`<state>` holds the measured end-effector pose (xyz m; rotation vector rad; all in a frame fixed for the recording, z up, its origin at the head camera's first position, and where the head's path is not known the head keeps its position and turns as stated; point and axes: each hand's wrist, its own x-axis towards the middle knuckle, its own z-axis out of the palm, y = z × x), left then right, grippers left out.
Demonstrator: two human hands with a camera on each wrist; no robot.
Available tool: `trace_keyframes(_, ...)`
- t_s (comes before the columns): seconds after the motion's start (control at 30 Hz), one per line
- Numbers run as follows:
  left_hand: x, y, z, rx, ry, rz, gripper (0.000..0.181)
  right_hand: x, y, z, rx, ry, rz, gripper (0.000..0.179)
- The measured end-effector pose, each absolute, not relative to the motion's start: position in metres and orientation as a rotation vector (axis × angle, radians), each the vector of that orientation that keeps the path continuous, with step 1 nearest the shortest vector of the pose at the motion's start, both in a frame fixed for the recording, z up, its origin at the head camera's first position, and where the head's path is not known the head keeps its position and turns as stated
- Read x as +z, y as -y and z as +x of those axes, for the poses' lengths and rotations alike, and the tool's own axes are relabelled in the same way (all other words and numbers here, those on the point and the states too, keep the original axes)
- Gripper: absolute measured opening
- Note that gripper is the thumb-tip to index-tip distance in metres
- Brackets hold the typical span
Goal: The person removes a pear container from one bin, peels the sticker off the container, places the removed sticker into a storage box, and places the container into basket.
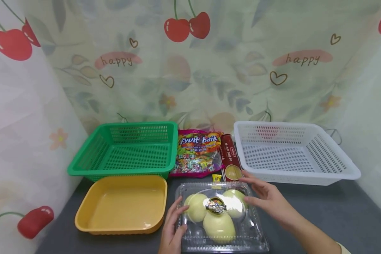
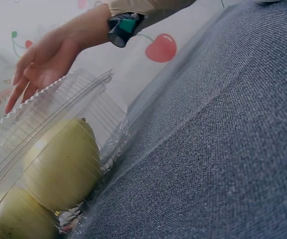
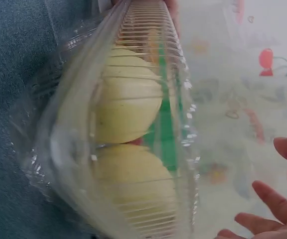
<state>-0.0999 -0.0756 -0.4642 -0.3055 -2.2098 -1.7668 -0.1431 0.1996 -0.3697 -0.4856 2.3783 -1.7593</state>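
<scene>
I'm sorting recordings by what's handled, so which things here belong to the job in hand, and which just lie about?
In hand:
- clear box
- fruit inside it
- left hand, at the box
- right hand, beside it

Apparently just lying about, untouched:
- green basket
- yellow tray
- white basket
- candy bag
- red packet
- yellow sweet

To the right of the lidded clear clamshell box (image 1: 223, 248), the dark bench (image 1: 333, 215) leaves broad room, with the right hand (image 1: 268, 197) and its forearm slanting across. On the left, only a narrow gap parts the box from the yellow tray (image 1: 127, 208), and the left hand (image 1: 173, 229) partly fills it. Beyond the box, the fruit-chew bag (image 1: 198, 153), red packet (image 1: 230, 157) and small yellow candy (image 1: 217, 178) crowd the passage between the green basket (image 1: 120, 172) and white basket (image 1: 298, 174). Both baskets and the tray can be entered from above; the lid blocks the pale fruits (image 1: 219, 225).
</scene>
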Motion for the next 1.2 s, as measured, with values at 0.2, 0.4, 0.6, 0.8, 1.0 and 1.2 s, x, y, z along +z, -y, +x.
trace_keyframes(0.2, -0.463, 0.076, -0.101, -1.792, 2.230, -0.277, 0.049, -0.360, -0.194, -0.151, -1.719, -2.298, -0.475, 0.053)
trace_keyframes(0.4, -0.461, 0.076, -0.100, -1.815, 2.250, -0.249, 0.048, -0.348, -0.188, -0.163, -1.640, -2.204, -0.394, 0.060)
trace_keyframes(0.6, -0.461, 0.076, -0.100, -1.833, 2.263, -0.236, 0.048, -0.341, -0.182, -0.173, -1.605, -2.173, -0.426, 0.061)
trace_keyframes(0.8, -0.459, 0.076, -0.100, -1.847, 2.263, -0.226, 0.048, -0.335, -0.175, -0.183, -1.600, -2.149, -0.449, 0.058)
trace_keyframes(1.0, -0.458, 0.076, -0.099, -1.854, 2.298, -0.190, 0.048, -0.331, -0.167, -0.191, -1.597, -2.116, -0.475, 0.060)
trace_keyframes(1.2, -0.456, 0.076, -0.099, -1.856, 2.340, -0.134, 0.047, -0.329, -0.160, -0.197, -1.508, -2.146, -0.519, 0.051)
